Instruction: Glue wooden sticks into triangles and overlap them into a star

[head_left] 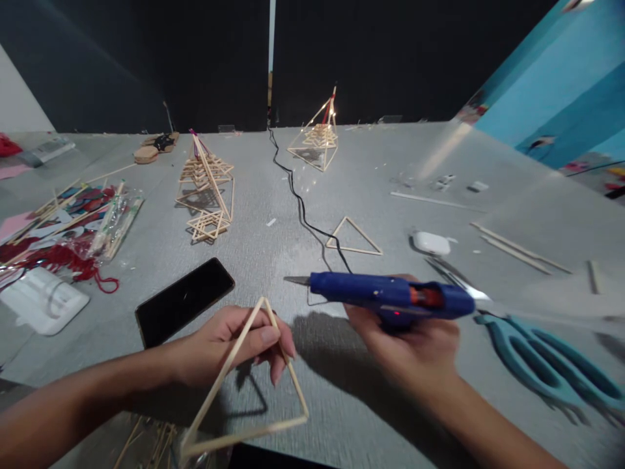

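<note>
My left hand (244, 342) pinches one side of a triangle of wooden sticks (219, 389), tilted above the table near its front edge. In my right hand (410, 345) is a blue glue gun (361, 291), its metal nozzle pointing left, above and to the right of the triangle's top corner. A small red light glows on the gun's body. The nozzle and the triangle are apart. Behind the gun, another stick triangle (359, 249) lies flat on the table, with a black cord (303, 215) running across one corner.
A black phone (185, 301) lies by my left forearm. Teal-handled scissors (541, 358) and a white earbud case (431, 243) sit at right. Stick frames (211, 174) and a lit stick pyramid (319, 140) stand farther back. Red yarn (68, 260) and packaged sticks fill the left.
</note>
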Available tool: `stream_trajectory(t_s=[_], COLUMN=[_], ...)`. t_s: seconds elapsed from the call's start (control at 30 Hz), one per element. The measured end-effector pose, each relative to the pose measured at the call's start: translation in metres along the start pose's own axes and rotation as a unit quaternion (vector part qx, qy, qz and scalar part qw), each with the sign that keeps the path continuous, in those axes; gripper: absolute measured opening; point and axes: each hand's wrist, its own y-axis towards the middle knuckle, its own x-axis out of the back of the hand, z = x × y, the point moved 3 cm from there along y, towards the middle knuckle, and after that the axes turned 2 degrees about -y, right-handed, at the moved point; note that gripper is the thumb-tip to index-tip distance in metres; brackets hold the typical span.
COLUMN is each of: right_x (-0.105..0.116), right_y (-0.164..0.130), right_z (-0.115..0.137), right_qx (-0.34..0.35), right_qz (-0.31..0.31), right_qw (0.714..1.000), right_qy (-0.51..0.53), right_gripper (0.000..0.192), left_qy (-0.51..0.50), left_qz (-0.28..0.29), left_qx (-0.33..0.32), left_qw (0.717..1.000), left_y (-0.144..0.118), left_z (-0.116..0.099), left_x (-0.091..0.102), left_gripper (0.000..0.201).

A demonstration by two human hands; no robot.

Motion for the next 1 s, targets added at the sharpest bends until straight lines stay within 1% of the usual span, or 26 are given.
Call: stream_trajectory(t_s=[0.03,0.07,0.1,0.17,0.23,0.3,0.37,0.5,0.7,1.0], right_x=[-0.001,-0.002,-0.004,-0.007,-0.007,-0.007,-0.007,-0.010,-0.012,-0.013], right_y=[0.003,0.007,0.011,0.021,0.031,0.039,0.043,0.040,0.034,0.033], right_z=[0.000,0.000,0.000,0.000,0.001,-0.001,-0.005,-0.008,-0.002,-0.003], right_qx=[-0.034,-0.078,-0.133,-0.240,-0.284,-0.309,-0.340,-0.367,-0.357,-0.357], right_qz=[-0.003,0.002,0.013,0.017,0.003,-0.006,-0.006,0.003,0.018,0.024], right_qw=[0.999,0.995,0.984,0.937,0.901,0.881,0.860,0.841,0.847,0.845], right_qy=[0.017,0.056,0.114,0.252,0.327,0.358,0.381,0.398,0.394,0.397], right_gripper=[0.034,0.039,0.043,0.048,0.054,0.058,0.061,0.065,0.063,0.058], left_qy=[0.007,0.014,0.020,0.031,0.039,0.043,0.040,0.026,0.018,0.069], left_qz=[-0.004,-0.011,-0.024,-0.066,-0.119,-0.163,-0.187,-0.197,-0.180,-0.158], left_qx=[-0.004,-0.008,-0.013,-0.028,-0.050,-0.070,-0.084,-0.101,-0.124,-0.146], left_qw=[1.000,1.000,0.999,0.997,0.991,0.983,0.978,0.975,0.976,0.974], left_y=[0.000,-0.001,0.000,0.001,0.003,0.005,0.007,0.007,0.002,0.002], left_z=[-0.001,-0.001,-0.001,-0.001,-0.001,-0.002,-0.002,-0.002,0.000,-0.002], left_x=[0.000,0.001,0.002,0.007,0.013,0.019,0.023,0.024,0.025,0.026], left_gripper=[0.058,0.058,0.058,0.054,0.045,0.039,0.038,0.040,0.042,0.037])
